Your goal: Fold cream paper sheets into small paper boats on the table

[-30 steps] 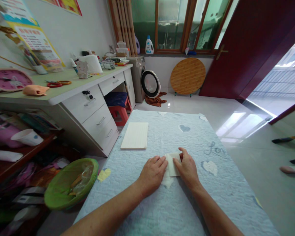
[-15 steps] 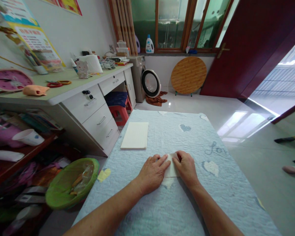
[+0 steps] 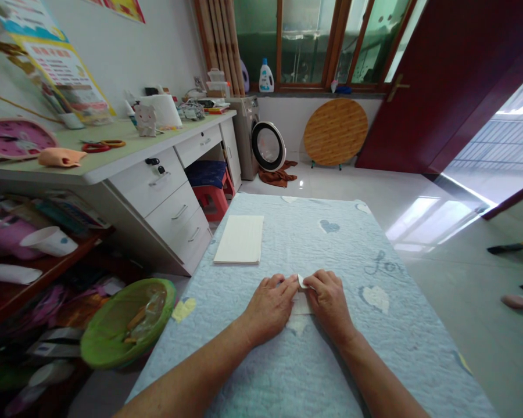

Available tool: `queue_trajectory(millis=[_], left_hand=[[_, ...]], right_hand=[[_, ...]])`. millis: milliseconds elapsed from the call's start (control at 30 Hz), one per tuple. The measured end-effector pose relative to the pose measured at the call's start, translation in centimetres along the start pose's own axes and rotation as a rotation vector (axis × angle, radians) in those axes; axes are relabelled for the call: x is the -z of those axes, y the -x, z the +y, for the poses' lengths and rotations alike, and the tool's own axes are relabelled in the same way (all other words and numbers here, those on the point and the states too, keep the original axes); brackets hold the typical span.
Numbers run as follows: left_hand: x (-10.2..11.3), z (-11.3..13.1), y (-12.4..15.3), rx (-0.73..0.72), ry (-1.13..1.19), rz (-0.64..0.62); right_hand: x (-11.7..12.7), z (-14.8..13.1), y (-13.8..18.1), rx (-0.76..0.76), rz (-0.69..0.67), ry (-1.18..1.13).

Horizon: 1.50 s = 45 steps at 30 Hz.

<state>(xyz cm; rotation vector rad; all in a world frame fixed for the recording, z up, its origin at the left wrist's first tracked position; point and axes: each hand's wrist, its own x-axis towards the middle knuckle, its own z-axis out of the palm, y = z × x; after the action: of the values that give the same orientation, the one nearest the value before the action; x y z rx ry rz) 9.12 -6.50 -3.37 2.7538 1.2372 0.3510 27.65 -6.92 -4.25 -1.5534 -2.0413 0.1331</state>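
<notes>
1. Centre-left of frame: a pad of cream sheets [image 3: 239, 239] lies flat on the blue quilted cloth [image 3: 375, 348], well apart from the hands.
2. Lower centre: the left hand [image 3: 268, 305] lies palm down with fingers stretched flat, gripping nothing. Its tips press on the left edge of the folded paper [image 3: 300, 303].
3. The folded paper sits on the cloth between the two hands. Judged very light, thin and limp; it creases easily and would tear if tugged. The soft quilt gives beneath it. Best taken at an edge or the lifted corner while the other hand pins it. It looks small, white and folded, with one corner standing up at the top.
4. Just right of it: the right hand [image 3: 329, 299] pinches that raised corner between thumb and forefinger. The other fingers are curled over the paper's right side.
</notes>
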Motion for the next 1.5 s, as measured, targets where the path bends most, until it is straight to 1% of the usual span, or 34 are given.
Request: queue_trajectory(millis=[300, 400, 533, 633, 767, 1033, 1233, 1500], left_hand=[[0.5, -0.07, 0.19, 0.0, 0.023, 0.0], [0.64, -0.12, 0.2, 0.0, 0.039, -0.004], [0.54, -0.2, 0.24, 0.008, 0.056, -0.006], [0.43, -0.24, 0.24, 0.007, 0.053, -0.008], [0.51, -0.2, 0.15, 0.002, 0.051, -0.027], [0.87, -0.06, -0.09, 0.008, 0.052, -0.046], [0.91, -0.24, -0.2, 0.005, 0.079, -0.04], [0.81, -0.61, -0.23, 0.001, 0.127, -0.026]], right_hand=[[0.39, -0.27, 0.11, 0.097, -0.028, -0.167], [0.13, -0.17, 0.21, 0.082, -0.004, -0.218], [-0.15, 0.09, 0.32, 0.024, 0.033, -0.288], [-0.15, 0.21, 0.36, -0.016, 0.02, -0.334], [-0.12, 0.29, 0.38, -0.029, -0.003, -0.364], [-0.1, 0.08, 0.3, -0.033, 0.0, -0.367], [-0.03, 0.15, 0.31, 0.057, 0.009, -0.344], [0.18, 0.25, 0.49, 0.162, -0.006, -0.225]])
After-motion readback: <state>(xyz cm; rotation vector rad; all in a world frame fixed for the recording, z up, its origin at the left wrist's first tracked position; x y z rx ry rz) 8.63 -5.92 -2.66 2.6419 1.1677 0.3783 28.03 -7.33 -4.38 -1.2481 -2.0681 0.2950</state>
